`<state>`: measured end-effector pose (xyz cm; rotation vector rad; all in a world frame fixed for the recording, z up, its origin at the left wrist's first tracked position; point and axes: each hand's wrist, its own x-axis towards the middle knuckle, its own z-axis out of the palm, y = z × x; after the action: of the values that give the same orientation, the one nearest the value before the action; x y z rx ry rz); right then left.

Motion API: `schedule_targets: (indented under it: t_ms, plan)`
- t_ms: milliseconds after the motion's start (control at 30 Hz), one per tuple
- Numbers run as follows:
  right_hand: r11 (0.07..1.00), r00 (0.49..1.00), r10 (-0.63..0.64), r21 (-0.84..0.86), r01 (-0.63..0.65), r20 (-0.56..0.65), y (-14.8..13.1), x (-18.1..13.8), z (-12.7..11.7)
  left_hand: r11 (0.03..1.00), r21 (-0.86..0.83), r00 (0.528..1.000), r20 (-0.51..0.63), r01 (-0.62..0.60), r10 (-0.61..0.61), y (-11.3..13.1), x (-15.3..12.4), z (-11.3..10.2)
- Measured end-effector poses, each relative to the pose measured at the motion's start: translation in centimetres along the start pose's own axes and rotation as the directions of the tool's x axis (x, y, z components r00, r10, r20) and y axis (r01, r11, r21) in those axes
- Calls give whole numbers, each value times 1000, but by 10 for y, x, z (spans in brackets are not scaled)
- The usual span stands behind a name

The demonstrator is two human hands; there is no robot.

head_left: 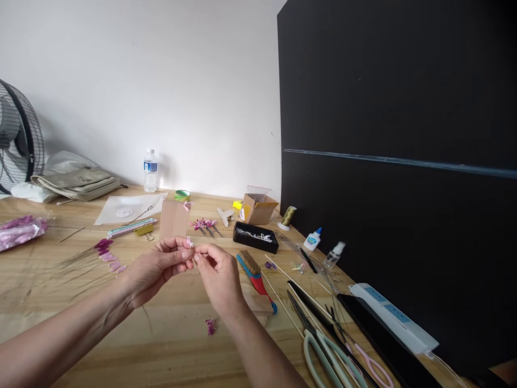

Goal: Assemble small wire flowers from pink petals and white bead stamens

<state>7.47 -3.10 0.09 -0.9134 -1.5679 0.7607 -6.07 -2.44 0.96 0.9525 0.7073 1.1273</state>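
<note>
My left hand (167,264) is raised over the table, its thumb and fingers pinched around a small pale pink flower piece (189,243). Close against it, my right hand (218,272) pinches just below the flower piece with thumb and forefinger; what lies between those fingertips is too small to make out. Behind the hands stands a light brown board (174,218) with a bit of pink at its top corner. Purple and pink petals on thin wires (107,253) lie to the left. Finished-looking purple flower sprigs (204,223) rest beyond the hands.
To the right lie a brush (250,264), large scissors (319,345), a comb (311,302) and a power strip (393,315). A black tray (255,238), glue bottle (312,239), spray bottle (335,255) and thread spool (287,217) stand farther back. A water bottle (150,171) is near the wall.
</note>
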Motion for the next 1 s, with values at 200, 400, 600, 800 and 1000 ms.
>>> schedule_targets:
  t_ms: [200,400,600,800,1000]
  plan:
    - [978,990,137,154,-138,14,7,0,6,1000,28,1000,-15,8,-8,1,0,0]
    - [956,985,163,257,-143,-58,10,-3,14,999,40,999,-40,4,-3,3,-2,4]
    - [981,985,116,171,-93,-126,10,-4,16,994,77,996,-31,-76,78,1,-4,7]
    - [970,989,104,230,-77,-105,8,-3,14,985,136,991,-71,-105,115,0,-3,6]
    - [905,985,166,389,-174,54,6,0,7,945,270,978,-41,-187,205,2,-1,3]
